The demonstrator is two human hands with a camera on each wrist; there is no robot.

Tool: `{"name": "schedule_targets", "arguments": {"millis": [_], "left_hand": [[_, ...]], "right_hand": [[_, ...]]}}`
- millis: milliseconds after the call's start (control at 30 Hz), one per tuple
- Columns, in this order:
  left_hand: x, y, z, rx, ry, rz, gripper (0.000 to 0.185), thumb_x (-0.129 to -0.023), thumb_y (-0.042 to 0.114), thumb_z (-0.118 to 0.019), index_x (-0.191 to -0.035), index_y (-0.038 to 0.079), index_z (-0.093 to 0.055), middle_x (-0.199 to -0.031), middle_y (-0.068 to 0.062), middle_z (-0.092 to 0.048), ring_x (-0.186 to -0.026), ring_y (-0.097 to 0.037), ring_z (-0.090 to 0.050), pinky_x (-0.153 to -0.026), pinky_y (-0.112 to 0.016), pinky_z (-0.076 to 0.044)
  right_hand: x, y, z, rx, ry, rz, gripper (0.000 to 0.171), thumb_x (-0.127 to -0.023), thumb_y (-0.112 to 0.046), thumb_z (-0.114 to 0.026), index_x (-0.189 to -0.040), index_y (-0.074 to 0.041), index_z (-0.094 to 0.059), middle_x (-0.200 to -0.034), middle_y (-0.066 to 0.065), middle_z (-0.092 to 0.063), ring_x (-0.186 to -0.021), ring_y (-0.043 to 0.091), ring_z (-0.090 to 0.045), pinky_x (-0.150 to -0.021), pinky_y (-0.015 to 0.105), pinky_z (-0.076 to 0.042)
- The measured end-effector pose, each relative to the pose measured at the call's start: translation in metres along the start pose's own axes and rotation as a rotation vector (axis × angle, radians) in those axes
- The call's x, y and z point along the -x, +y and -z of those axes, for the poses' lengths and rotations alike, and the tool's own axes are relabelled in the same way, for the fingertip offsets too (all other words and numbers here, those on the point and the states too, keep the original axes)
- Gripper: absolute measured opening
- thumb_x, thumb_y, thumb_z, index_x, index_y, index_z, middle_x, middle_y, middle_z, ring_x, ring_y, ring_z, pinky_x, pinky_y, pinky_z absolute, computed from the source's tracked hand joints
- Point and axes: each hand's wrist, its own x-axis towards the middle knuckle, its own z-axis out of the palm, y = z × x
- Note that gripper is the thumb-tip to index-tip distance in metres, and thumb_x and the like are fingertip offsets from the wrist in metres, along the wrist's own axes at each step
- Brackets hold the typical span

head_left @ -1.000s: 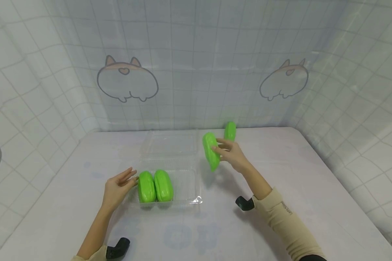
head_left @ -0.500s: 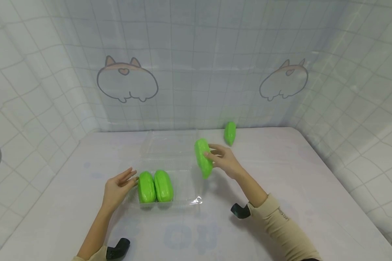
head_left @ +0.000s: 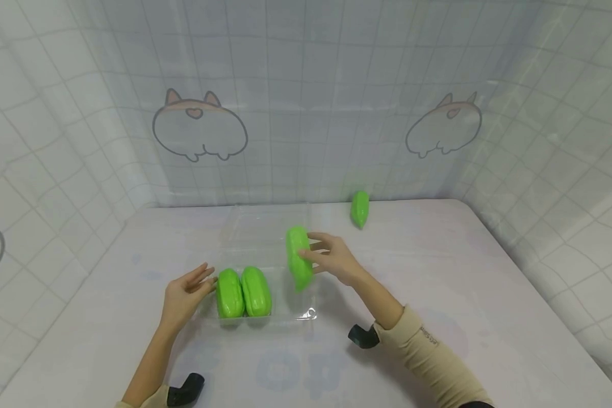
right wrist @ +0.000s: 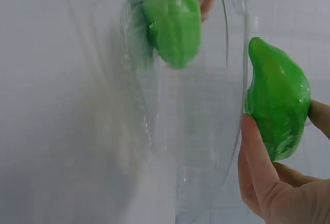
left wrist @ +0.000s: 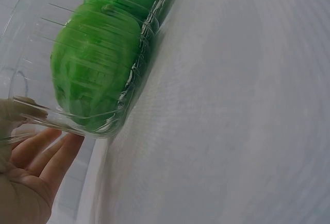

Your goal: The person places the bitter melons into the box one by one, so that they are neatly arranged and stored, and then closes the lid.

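Observation:
A clear plastic clamshell box (head_left: 290,309) lies open on the table with two green gourd-shaped toys (head_left: 242,292) side by side in its left half. My left hand (head_left: 202,279) rests with straight fingers against the box's left wall; the left wrist view shows the fingers (left wrist: 44,152) by the clear wall (left wrist: 31,80) and a green toy (left wrist: 98,64) behind it. My right hand (head_left: 311,255) grips a third green toy (head_left: 298,265) above the box's right half. In the right wrist view that held toy (right wrist: 278,105) hangs just beside the box rim (right wrist: 234,80).
A fourth green toy (head_left: 359,208) lies near the table's back edge, right of the box's open lid (head_left: 265,226). White tiled curtains with cartoon prints close in the table on three sides. Black wrist mounts (head_left: 362,335) show on both arms.
My right hand has carried the green toy leftward and down, from beside the far toy to above the box's right half. The left hand has stayed put.

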Motion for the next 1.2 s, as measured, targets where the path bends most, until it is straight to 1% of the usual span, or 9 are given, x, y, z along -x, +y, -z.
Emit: {"name": "schedule_targets", "arguments": {"millis": [133,300,533,733,800,933,1033,1200], "left_hand": [[0.000,0.000,0.000,-0.003,-0.001,0.003,0.047,-0.093,0.004,-0.056,-0.136,-0.010,-0.042,-0.125,-0.026,-0.054,-0.086,0.012,-0.057,-0.073,-0.006,-0.048],[0.000,-0.001,0.000,-0.014,0.004,0.001,0.047,-0.093,0.004,-0.056,-0.135,-0.010,-0.042,-0.124,-0.027,-0.055,-0.086,0.012,-0.058,-0.074,-0.006,-0.047],[0.001,-0.001,-0.001,-0.027,0.005,0.004,0.047,-0.093,0.004,-0.056,-0.135,-0.010,-0.042,-0.124,-0.027,-0.055,-0.085,0.013,-0.057,-0.074,-0.006,-0.047],[0.000,0.000,0.000,-0.005,0.000,0.005,0.048,-0.093,0.005,-0.057,-0.136,-0.010,-0.041,-0.125,-0.026,-0.054,-0.086,0.010,-0.058,-0.073,-0.006,-0.047],[0.000,0.000,0.000,0.005,-0.001,0.001,0.048,-0.093,0.005,-0.057,-0.135,-0.010,-0.041,-0.125,-0.027,-0.054,-0.086,0.010,-0.058,-0.073,-0.006,-0.047],[0.000,0.000,0.000,0.004,-0.002,0.003,0.048,-0.092,0.005,-0.058,-0.135,-0.011,-0.041,-0.125,-0.027,-0.054,-0.086,0.011,-0.058,-0.073,-0.006,-0.047],[0.000,0.000,-0.001,-0.002,-0.002,0.009,0.049,-0.093,0.006,-0.058,-0.135,-0.011,-0.041,-0.125,-0.026,-0.054,-0.086,0.012,-0.057,-0.073,-0.006,-0.047],[0.000,0.002,-0.001,0.008,-0.004,0.011,0.048,-0.093,0.006,-0.058,-0.135,-0.010,-0.041,-0.125,-0.026,-0.054,-0.086,0.012,-0.057,-0.074,-0.005,-0.046]], "right_hand": [[0.000,-0.002,-0.008,-0.001,-0.003,0.009,0.066,-0.087,-0.024,-0.068,-0.141,0.002,-0.038,-0.127,0.027,-0.051,-0.112,0.036,-0.055,-0.074,0.036,-0.058],[-0.001,0.000,-0.016,0.029,-0.011,0.018,0.072,-0.085,-0.032,-0.069,-0.140,0.003,-0.038,-0.125,0.026,-0.052,-0.109,0.033,-0.056,-0.072,0.034,-0.058],[-0.004,0.001,-0.023,0.019,-0.039,-0.006,0.064,-0.088,-0.024,-0.067,-0.141,-0.001,-0.038,-0.127,0.024,-0.052,-0.111,0.036,-0.056,-0.073,0.035,-0.058],[-0.006,0.002,-0.032,0.032,-0.086,0.033,0.065,-0.088,-0.022,-0.066,-0.142,-0.001,-0.037,-0.127,0.024,-0.052,-0.107,0.035,-0.058,-0.072,0.034,-0.058],[-0.008,0.003,-0.035,0.067,-0.095,0.048,0.065,-0.088,-0.023,-0.066,-0.142,0.000,-0.036,-0.127,0.024,-0.052,-0.106,0.036,-0.059,-0.072,0.035,-0.058],[-0.010,0.005,-0.041,0.222,-0.088,0.073,0.066,-0.089,-0.027,-0.064,-0.142,0.001,-0.036,-0.125,0.024,-0.054,-0.106,0.036,-0.059,-0.075,0.035,-0.057],[-0.010,0.004,-0.045,0.333,-0.081,0.075,0.067,-0.089,-0.030,-0.064,-0.142,0.001,-0.036,-0.125,0.024,-0.055,-0.104,0.037,-0.060,-0.075,0.034,-0.056],[-0.013,0.004,-0.049,0.402,-0.117,0.053,0.067,-0.090,-0.027,-0.063,-0.142,0.004,-0.032,-0.122,0.027,-0.055,-0.100,0.037,-0.061,-0.066,0.030,-0.057]]}}
